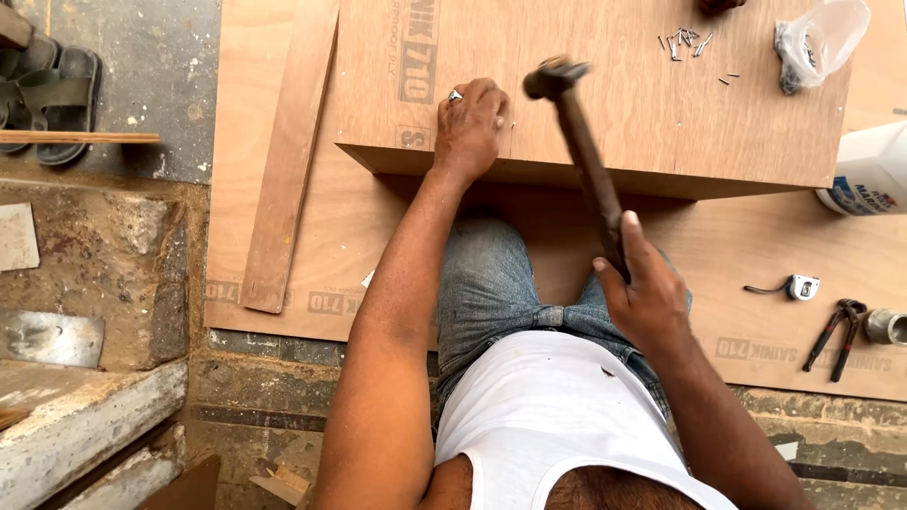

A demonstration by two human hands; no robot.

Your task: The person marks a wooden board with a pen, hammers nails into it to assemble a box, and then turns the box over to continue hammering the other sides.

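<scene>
Hammer (pixel 578 161), dark wooden handle and blurred metal head, clamped in right hand (pixel 642 293) above smooth brown plywood box (pixel 605 104); left hand (pixel 468 127) fingers pinched together on small nail (pixel 513 124) near box edge; loose nails (pixel 682 40) and plastic bag (pixel 820 40) beyond.

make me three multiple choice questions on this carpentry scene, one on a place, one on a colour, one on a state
1. Where do the loose nails lie?
A. on the plywood box
B. on the concrete step
C. in the person's lap

2. What colour is the person's vest?
A. black
B. white
C. red

3. How is the hammer held?
A. lying flat on the box
B. raised in the right hand
C. hanging from a belt

Answers: 1 A, the nails are scattered on the box top near its far edge. 2 B, the vest is plain white. 3 B, the right hand grips the handle with the head in the air beside the left hand.
</scene>
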